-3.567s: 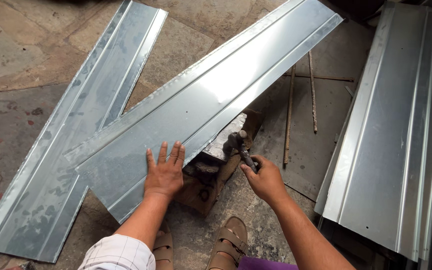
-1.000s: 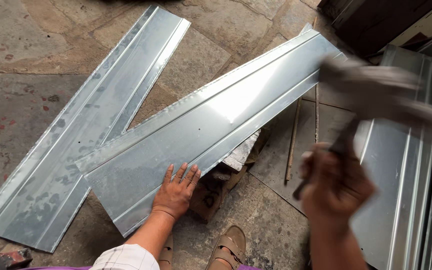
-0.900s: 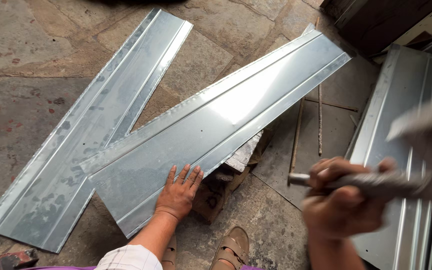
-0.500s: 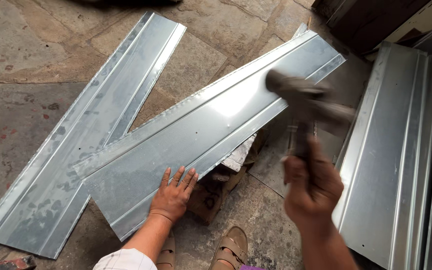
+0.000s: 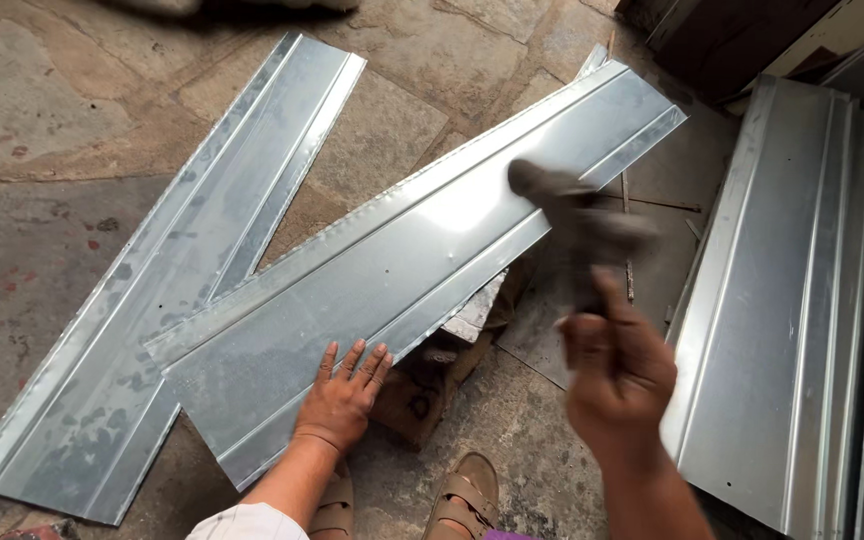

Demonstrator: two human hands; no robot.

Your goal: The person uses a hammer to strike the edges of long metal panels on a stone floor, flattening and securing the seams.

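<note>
View from above, looking down at a stone floor (image 5: 52, 120). Far left: a long galvanised metal sheet (image 5: 182, 290) w/ folded ridges lies flat, running diagonally from bottom left to top centre. Overlapping its lower part, a second ridged sheet (image 5: 422, 260) runs bottom left to upper right, its near edge propped on a block (image 5: 422, 385) w/ a pale top. The person's left hand (image 5: 344, 395) lies flat on this sheet's lower end, fingers spread, palm pressing down, gripping nothing. Just below, two brown sandals (image 5: 457, 500) show at the bottom edge. Right of centre, the right hand (image 5: 617, 370) is raised above the sheet, clenched round the handle of a hammer (image 5: 577, 220); the hammer is motion-blurred, head pointing up-left over the sheet's upper half, not touching it. Thin metal rods (image 5: 652, 205) lie on the floor behind. Far right: a stack of similar ridged sheets (image 5: 792, 300) lies well apart from the hands.
</note>
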